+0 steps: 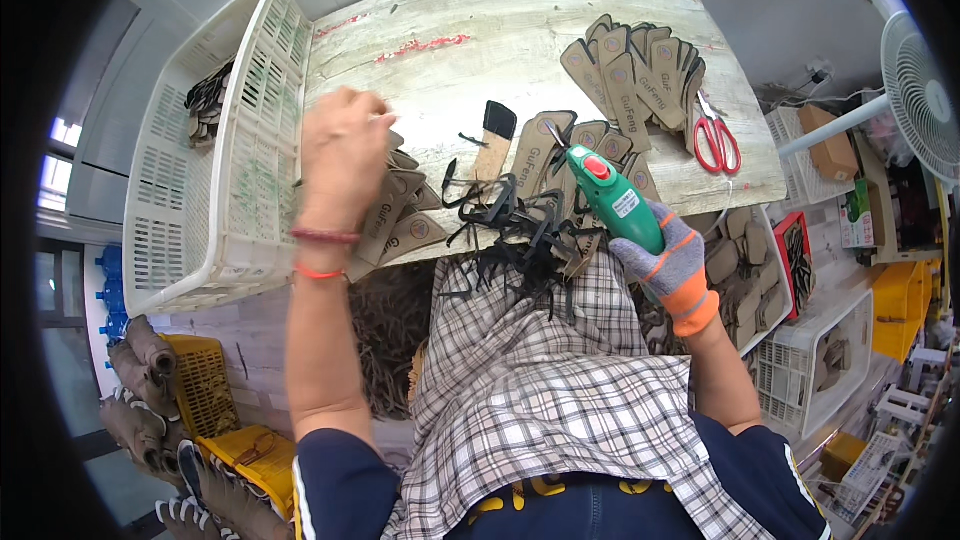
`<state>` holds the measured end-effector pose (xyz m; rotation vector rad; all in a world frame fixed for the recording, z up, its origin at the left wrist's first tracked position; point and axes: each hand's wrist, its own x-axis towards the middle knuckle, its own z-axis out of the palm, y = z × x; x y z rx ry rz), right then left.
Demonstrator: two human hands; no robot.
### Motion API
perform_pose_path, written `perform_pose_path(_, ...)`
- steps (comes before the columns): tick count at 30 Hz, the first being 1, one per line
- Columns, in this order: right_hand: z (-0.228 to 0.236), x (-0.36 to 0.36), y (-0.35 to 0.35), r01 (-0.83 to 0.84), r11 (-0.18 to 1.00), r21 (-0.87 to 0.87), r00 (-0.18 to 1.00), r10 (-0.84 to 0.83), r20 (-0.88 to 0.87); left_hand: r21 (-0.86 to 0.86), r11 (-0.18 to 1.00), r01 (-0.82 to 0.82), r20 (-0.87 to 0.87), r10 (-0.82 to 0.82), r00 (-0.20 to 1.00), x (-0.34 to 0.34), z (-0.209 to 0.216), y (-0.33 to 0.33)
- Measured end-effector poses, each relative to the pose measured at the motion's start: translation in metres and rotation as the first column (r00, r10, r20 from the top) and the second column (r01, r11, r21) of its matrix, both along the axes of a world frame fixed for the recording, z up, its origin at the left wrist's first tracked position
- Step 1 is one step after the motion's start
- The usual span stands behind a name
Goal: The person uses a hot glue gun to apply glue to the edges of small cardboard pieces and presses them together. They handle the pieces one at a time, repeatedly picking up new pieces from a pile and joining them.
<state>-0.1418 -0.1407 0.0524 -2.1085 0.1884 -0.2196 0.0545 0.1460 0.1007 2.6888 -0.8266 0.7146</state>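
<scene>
My right hand point(668, 265), in a grey and orange glove, grips a green handheld power tool point(622, 202) with a red button. The tool's narrow metal tip points at a tan fabric piece point(540, 145) on the table. My bare left hand point(345, 155) hovers over a stack of tan, dark-edged fabric pieces point(385, 225) by the crate; its fingers are curled, and anything in them is too blurred to make out. Black strip scraps point(510, 210) lie tangled at the table's near edge and hang over my checked apron point(530, 360). A black-tipped tan piece point(494, 140) lies between my hands.
A white plastic crate point(215, 210) stands along the table's left side. Fanned tan pieces point(640, 70) and red-handled scissors point(716, 145) lie at the right of the worn table point(470, 30). Further right are bins of pieces and a white fan point(915, 90).
</scene>
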Motion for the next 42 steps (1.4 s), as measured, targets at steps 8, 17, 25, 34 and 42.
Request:
perform_pose_path(8, -0.007, 0.000, 0.004, 0.053, 0.998, 0.027, 0.998, -0.051, -0.048, -0.067, 0.983, -0.169, -0.202, 0.153, 0.967, 0.012, -0.136, -0.119)
perform_pose_path(17, -0.003, 0.013, 0.019, 0.123, 0.977, 0.173, 0.990, -0.108, -0.091, -0.801, 0.571, -0.178, -0.381, -0.258, 0.888, 0.003, -0.079, -0.087)
perform_pose_path(25, -0.003, 0.020, 0.033, 0.102, 0.965, 0.241, 0.991, -0.078, -0.105, -0.833, -0.176, -0.524, -0.291, -0.665, 0.687, -0.041, -0.053, -0.103)
perform_pose_path(34, -0.001, 0.018, 0.031, 0.114, 0.967, 0.226, 0.988, -0.086, -0.132, -0.689, -0.195, -0.698, -0.442, -0.649, 0.618, -0.044, -0.069, -0.123)
perform_pose_path(42, -0.003, 0.017, 0.028, 0.134, 0.975, 0.178, 0.989, -0.121, -0.083, -0.682, -0.113, -0.722, -0.446, -0.718, 0.534, -0.065, -0.070, -0.130)
